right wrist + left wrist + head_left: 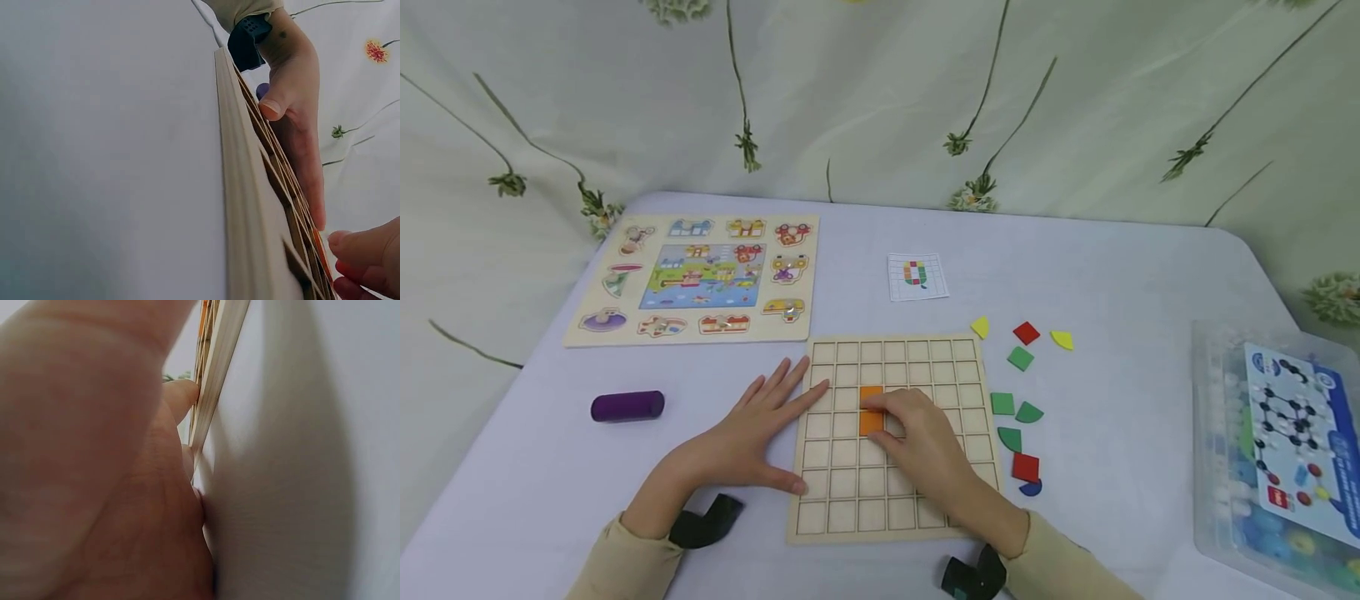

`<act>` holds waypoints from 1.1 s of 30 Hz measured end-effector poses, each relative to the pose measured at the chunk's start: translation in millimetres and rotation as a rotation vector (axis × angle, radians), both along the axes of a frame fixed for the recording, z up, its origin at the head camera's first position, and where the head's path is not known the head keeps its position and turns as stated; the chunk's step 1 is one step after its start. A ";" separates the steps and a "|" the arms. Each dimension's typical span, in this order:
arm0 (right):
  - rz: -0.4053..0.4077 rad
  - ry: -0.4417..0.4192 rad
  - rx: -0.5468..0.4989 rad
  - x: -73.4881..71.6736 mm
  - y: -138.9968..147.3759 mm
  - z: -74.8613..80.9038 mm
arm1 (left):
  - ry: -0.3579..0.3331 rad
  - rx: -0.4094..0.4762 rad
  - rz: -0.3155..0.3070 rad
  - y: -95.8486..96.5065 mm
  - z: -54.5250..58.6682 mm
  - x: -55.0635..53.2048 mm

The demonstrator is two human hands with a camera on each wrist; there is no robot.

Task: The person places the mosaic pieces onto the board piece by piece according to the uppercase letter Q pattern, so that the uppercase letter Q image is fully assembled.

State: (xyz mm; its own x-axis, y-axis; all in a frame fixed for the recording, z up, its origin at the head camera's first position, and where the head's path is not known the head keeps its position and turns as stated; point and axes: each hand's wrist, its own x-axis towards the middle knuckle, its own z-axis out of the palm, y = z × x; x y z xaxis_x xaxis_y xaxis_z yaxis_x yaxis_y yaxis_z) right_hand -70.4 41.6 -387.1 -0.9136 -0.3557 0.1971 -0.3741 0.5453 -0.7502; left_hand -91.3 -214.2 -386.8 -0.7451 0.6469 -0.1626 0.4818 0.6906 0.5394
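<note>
A wooden grid board (820, 508) lies on the table, with two orange square tiles (871, 423) one above the other in neighbouring cells. At the lower tile, my right hand (925, 446) has thumb and index finger at its opposite edges, pinching it. The right wrist view shows the fingertips (340, 239) low beside the board's orange spot. My left hand (737, 446) rests with spread fingers against the board's left side, thumb (786, 480) at its lower left edge. In the left wrist view the palm (156, 512) covers much of the scene.
Several green, red, yellow and blue tiles, including a red square (1026, 467), lie right of the board. Behind it is a small pattern card (917, 292). A picture puzzle (576, 333) and purple cylinder (627, 406) stand left; a clear plastic box (1213, 517) is far right.
</note>
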 end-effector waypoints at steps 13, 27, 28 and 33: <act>-0.217 0.035 -0.108 -12.3 110.5 14.2 | -0.001 0.001 -0.007 -2.2 2.6 1.2; -0.165 -0.180 -0.014 -12.0 146.5 -6.7 | 0.003 0.008 -0.011 -1.0 1.4 1.0; -0.153 -0.185 -0.015 -12.2 146.6 -7.9 | 0.001 0.007 -0.011 -0.9 1.2 0.9; -0.136 -0.142 0.018 -12.1 144.2 -11.0 | -0.006 0.000 -0.004 -1.1 0.6 0.5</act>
